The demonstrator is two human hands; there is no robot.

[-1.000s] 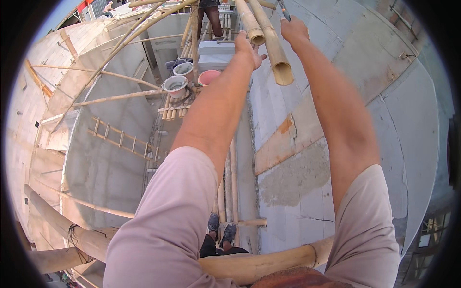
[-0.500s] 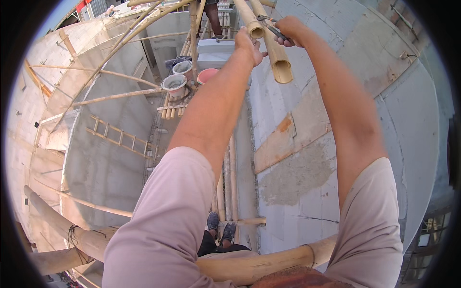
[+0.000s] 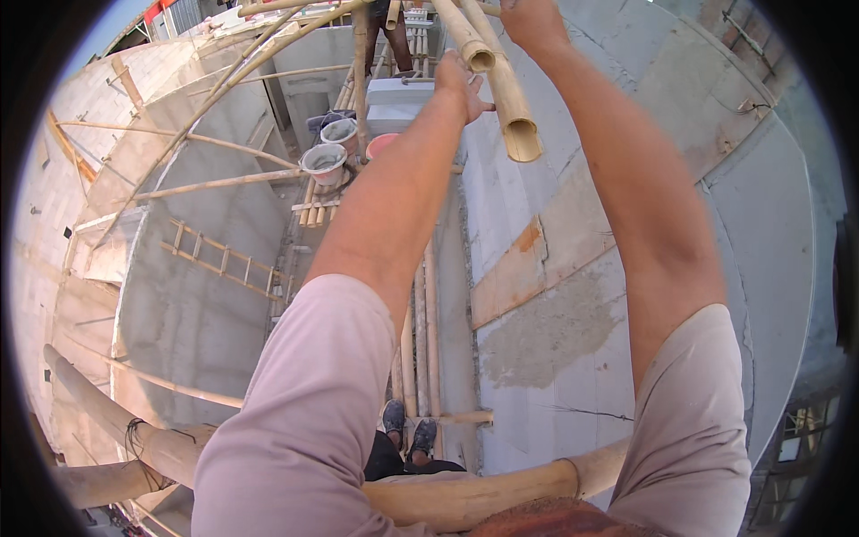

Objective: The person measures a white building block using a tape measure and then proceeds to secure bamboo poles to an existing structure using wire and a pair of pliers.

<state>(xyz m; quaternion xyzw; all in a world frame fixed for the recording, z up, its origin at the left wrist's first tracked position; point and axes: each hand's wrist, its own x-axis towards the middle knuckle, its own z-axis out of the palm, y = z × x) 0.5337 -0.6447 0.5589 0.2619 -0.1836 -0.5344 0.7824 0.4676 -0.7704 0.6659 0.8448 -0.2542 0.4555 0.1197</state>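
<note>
Two pale bamboo poles hang down from the top of the head view, a shorter one (image 3: 465,34) and a longer one (image 3: 506,89), their cut ends facing me. Against the shorter pole's end my left hand (image 3: 460,88) is raised, fingers stretched out and apart, touching or very near it. Higher up and to the right of the poles, my right hand (image 3: 531,22) meets the top edge. Its fingers are curled and partly cut off; the dark-handled pliers seen in it half a second ago are now out of sight.
Mortar buckets (image 3: 323,163) stand on a bamboo platform at left. A person (image 3: 388,38) stands beyond white blocks (image 3: 399,105). A thick bamboo rail (image 3: 465,503) crosses before me; my feet (image 3: 422,437) are on narrow poles beside a grey wall (image 3: 573,268). A ladder (image 3: 224,259) lies lower left.
My right hand has moved up to the top edge, taking the pliers out of view. My left hand stays by the shorter pole. The longer pole's end has shifted slightly down and left.
</note>
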